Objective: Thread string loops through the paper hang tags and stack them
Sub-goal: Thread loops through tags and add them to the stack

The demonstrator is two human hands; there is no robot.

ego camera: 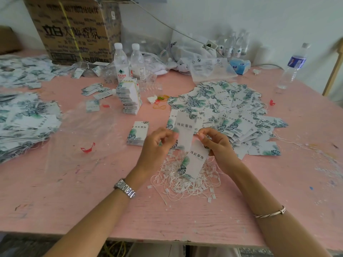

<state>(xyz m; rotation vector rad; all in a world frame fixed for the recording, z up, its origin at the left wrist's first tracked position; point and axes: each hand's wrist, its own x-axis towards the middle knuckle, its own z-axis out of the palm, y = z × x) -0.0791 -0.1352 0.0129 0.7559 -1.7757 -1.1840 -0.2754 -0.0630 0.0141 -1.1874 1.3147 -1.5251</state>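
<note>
My left hand (155,145) and my right hand (216,143) meet above a heap of white string loops (187,179). My right hand pinches a white leaf-printed hang tag (195,162) that hangs down over the strings. A second tag (184,130), blurred, stands upright between both hands; my left fingers curl at its lower edge. A small neat stack of tags (138,133) lies just left of my left hand. A wide spread of loose tags (228,112) covers the table behind my right hand.
Taller tag stack (130,98) and two water bottles (128,62) stand mid-table. More tags (24,119) and a clear plastic bag (83,127) lie at left. Cardboard box (74,28) at back left, another bottle (293,65) at right. Pink table front edge (167,238) is close.
</note>
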